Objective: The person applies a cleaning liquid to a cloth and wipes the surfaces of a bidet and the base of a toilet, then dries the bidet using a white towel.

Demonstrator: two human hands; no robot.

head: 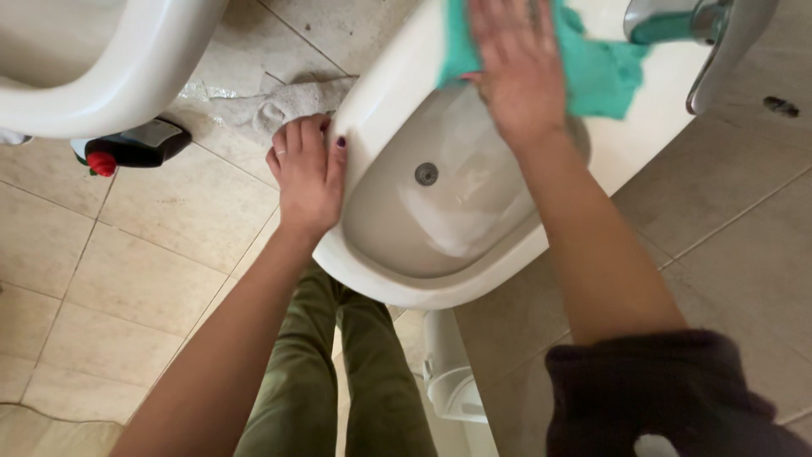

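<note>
**Green cloth pressed to the rim of a white basin**

A green cloth (596, 72) lies on the far rim of a white basin (397, 271), at about one o'clock from the drain (426, 173). The right hand (518, 72) rests flat on top of it, fingers spread and stretched out, palm pressing the cloth against the porcelain rather than gripping it. Part of the cloth sticks out from under the hand toward three o'clock, close below a chrome tap (677, 21) at the upper right edge of the basin.

The left hand (309, 173) holds the basin's outer edge at about nine o'clock from the drain: the thumb lies over the rim and the fingers curl down the outside wall, so the hand is clasped on the rim. The nails are painted dark.

Beyond the left hand, at about eleven o'clock, a crumpled pale rag (292, 101) lies on the beige tiled floor (169, 254). Farther out at nine o'clock, a dark bottle with a red cap (131, 148) lies on its side under a second white fixture (101, 63) in the upper left corner. Below the basin, at six o'clock, the person's green trousers (338, 372) show, and a dark sleeve (668, 398) covers the right upper arm.
</note>
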